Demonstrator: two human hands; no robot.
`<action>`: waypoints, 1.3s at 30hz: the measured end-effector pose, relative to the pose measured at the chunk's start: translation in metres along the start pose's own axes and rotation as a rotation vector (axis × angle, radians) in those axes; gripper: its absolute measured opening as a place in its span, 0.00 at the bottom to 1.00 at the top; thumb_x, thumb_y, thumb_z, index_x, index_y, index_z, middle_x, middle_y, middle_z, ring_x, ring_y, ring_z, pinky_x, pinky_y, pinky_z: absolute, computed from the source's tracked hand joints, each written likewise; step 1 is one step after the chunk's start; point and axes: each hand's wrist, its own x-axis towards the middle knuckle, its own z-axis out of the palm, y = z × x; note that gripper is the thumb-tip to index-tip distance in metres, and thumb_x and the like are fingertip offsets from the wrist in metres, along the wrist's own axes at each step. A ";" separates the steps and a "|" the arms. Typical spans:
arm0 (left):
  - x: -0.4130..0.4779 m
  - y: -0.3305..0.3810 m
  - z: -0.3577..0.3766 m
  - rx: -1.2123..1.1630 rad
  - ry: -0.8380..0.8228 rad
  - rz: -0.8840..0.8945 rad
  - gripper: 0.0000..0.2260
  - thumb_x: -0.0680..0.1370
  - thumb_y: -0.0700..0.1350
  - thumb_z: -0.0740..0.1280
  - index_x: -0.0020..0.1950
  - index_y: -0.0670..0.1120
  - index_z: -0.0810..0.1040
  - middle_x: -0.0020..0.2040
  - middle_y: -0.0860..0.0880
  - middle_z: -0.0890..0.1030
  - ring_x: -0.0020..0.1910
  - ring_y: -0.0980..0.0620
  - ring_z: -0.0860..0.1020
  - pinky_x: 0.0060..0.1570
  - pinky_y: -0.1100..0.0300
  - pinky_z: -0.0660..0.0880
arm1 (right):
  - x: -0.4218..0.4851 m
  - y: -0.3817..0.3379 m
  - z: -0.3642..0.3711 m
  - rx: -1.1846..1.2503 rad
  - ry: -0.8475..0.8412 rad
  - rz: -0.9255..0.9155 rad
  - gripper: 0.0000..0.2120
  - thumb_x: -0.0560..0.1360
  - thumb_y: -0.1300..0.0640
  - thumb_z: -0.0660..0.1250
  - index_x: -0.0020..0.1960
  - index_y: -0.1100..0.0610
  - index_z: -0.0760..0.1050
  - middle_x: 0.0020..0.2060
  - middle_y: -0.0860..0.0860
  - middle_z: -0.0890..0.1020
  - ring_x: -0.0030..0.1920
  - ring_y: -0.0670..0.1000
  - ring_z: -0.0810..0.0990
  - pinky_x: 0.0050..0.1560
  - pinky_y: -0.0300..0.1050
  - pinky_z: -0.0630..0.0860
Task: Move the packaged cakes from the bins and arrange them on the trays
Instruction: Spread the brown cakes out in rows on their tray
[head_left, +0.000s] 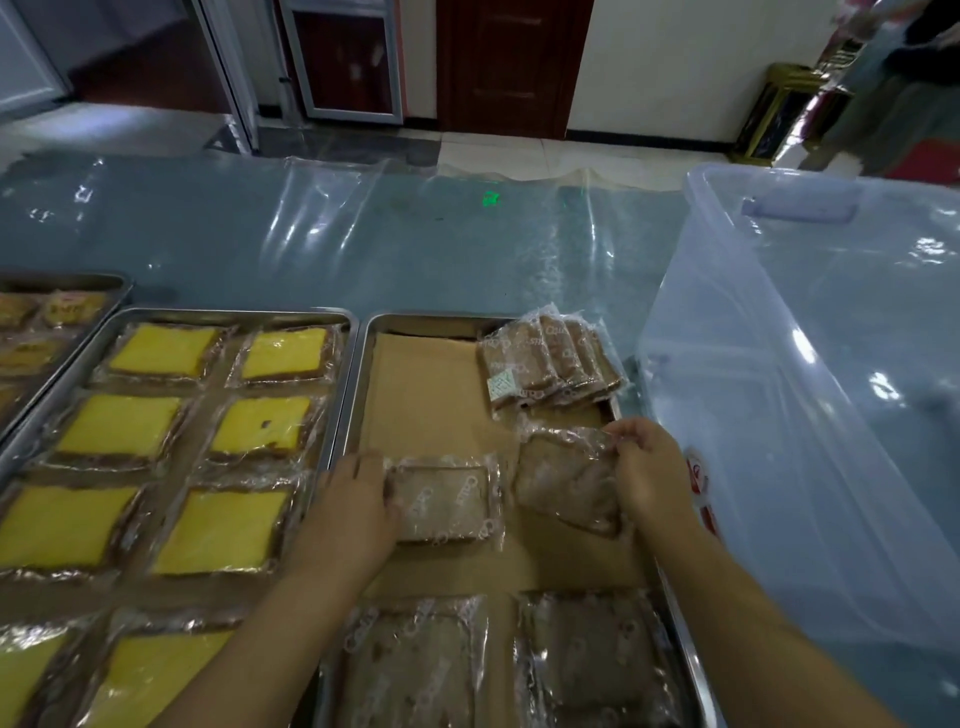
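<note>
Both hands work the middle of the right tray (426, 395). The left hand (358, 499) rests close-set fingers on the edge of the left packet (444, 499), its grip unclear, and the right hand (649, 473) pinches the tilted right packet (563, 478). Next, probably, that packet needs laying flat, level with its neighbour.

Left hand (353, 504) flat, right hand (655, 467) curled round packaged cake (563, 480)

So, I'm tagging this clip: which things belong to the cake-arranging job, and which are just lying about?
Job: left hand, right hand, flat packet, held packet, stacked packets, paper-lined tray, clear bin, yellow-cake tray.
Lying about: plastic table cover, brown door, gold stand.
</note>
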 end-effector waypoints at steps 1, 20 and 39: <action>-0.002 0.002 0.002 0.016 0.024 0.030 0.17 0.76 0.44 0.64 0.64 0.45 0.71 0.59 0.44 0.73 0.58 0.44 0.70 0.54 0.55 0.67 | 0.000 0.001 -0.002 -0.092 -0.014 -0.043 0.14 0.75 0.66 0.56 0.50 0.53 0.77 0.43 0.54 0.81 0.38 0.52 0.78 0.37 0.45 0.74; -0.045 -0.010 0.019 -0.013 0.001 0.313 0.05 0.72 0.47 0.72 0.45 0.47 0.84 0.53 0.48 0.80 0.54 0.44 0.73 0.53 0.50 0.73 | -0.057 0.045 -0.004 -0.923 -0.480 -0.485 0.18 0.77 0.45 0.60 0.66 0.44 0.69 0.69 0.46 0.65 0.69 0.50 0.61 0.70 0.50 0.59; 0.111 0.058 0.008 -0.214 -0.040 0.393 0.08 0.77 0.49 0.65 0.53 0.49 0.79 0.48 0.56 0.75 0.46 0.58 0.71 0.40 0.73 0.63 | 0.060 -0.039 0.040 -0.430 -0.008 -0.339 0.13 0.74 0.53 0.68 0.58 0.52 0.75 0.54 0.47 0.77 0.46 0.48 0.76 0.44 0.43 0.74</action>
